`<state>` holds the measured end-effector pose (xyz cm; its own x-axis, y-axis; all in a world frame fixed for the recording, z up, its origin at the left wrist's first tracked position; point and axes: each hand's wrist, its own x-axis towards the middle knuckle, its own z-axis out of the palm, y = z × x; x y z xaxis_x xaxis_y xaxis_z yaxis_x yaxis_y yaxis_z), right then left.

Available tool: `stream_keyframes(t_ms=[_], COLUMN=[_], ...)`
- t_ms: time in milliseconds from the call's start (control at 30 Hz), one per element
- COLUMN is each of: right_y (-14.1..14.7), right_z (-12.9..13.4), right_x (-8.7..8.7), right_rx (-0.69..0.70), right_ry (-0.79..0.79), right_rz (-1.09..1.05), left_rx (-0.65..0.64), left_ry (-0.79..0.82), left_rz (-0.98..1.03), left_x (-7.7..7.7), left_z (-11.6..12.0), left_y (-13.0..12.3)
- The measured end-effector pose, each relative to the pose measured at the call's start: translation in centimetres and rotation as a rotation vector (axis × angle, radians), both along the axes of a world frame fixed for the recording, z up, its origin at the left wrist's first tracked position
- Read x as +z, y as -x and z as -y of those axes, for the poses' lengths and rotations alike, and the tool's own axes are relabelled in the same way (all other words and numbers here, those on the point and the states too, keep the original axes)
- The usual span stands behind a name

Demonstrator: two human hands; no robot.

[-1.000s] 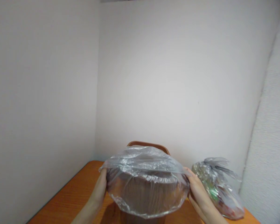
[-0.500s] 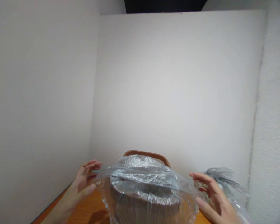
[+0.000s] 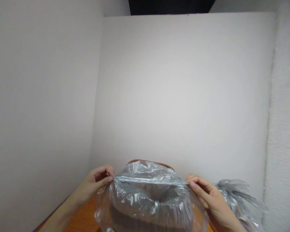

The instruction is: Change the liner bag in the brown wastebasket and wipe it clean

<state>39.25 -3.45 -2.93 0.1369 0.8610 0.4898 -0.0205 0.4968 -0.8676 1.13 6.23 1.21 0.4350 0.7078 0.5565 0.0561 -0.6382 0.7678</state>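
A clear plastic bag [image 3: 149, 206] is draped over a brown bin-like container [image 3: 125, 217], its mouth dipping into the opening. My left hand [image 3: 100, 178] pinches the bag's edge at the left, thumb against fingers. At the right, my right hand [image 3: 205, 191] grips the same edge between thumb and forefinger. Between the two hands the edge is stretched into a tight, nearly straight band. Behind the bag shows a thin brown rim [image 3: 151, 162]. The lower part of the container is cut off by the frame.
A bunched clear plastic bag [image 3: 239, 199] lies to the right, beyond my right forearm. Under everything is an orange-brown wooden table [image 3: 81, 216]. White walls [image 3: 178, 90] stand close behind and on both sides.
Both hands have moved inward and closed on the bag's edge; before, their fingers were spread at its sides. The edge is now drawn into a taut band.
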Motion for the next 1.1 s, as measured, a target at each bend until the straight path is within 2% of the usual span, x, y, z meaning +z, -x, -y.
stream_keyframes(t_ms=[67, 133, 267, 367, 467, 533, 600, 733, 867, 967, 1100], right_y=[-0.2, -0.6, -1.5, -2.1, -2.9, -3.4, -3.6, -3.0, -1.8, -1.4, -1.4], right_z=[-1.1, -2.6, -5.8, -6.5, -5.0, -3.2, -1.6, 0.5, 1.4, 0.9, -2.4], right_x=[0.5, 0.8, 1.2, 1.3, 1.4, 1.4, 1.5, 1.6, 2.1, 2.4, 2.1], right_rx=[0.068, 0.08, 0.043, 0.065, 0.119, 0.112, 0.051, -0.111, -0.115, -0.05, 0.118], right_ry=[0.098, 0.144, 0.098, -0.004, -0.143, -0.153, -0.126, -0.218, -0.268, -0.12, 0.158], right_rz=[-0.154, -0.213, -0.182, -0.152, 0.117, 0.404, 0.601, 0.575, 0.649, 0.511, 0.004], left_rx=[-0.025, -0.039, -0.007, 0.01, 0.008, 0.013, 0.031, 0.078, 0.109, 0.098, 0.1], left_ry=[0.074, 0.141, 0.288, 0.306, 0.289, 0.272, 0.245, 0.207, 0.166, 0.146, 0.188], left_rz=[0.051, 0.094, 0.151, 0.139, 0.113, 0.099, 0.09, 0.065, 0.015, -0.009, -0.016], left_x=[0.6, 1.0, 1.4, 1.3, 1.2, 1.1, 1.3, 1.8, 2.3, 2.6, 2.4], left_z=[-1.1, -2.4, -4.9, -6.2, -6.9, -7.0, -6.8, -5.6, -4.8, -5.4, -7.4], left_y=[0.1, -0.2, -1.7, -2.8, -2.9, -2.7, -2.6, -2.7, -2.6, -2.7, -3.9])
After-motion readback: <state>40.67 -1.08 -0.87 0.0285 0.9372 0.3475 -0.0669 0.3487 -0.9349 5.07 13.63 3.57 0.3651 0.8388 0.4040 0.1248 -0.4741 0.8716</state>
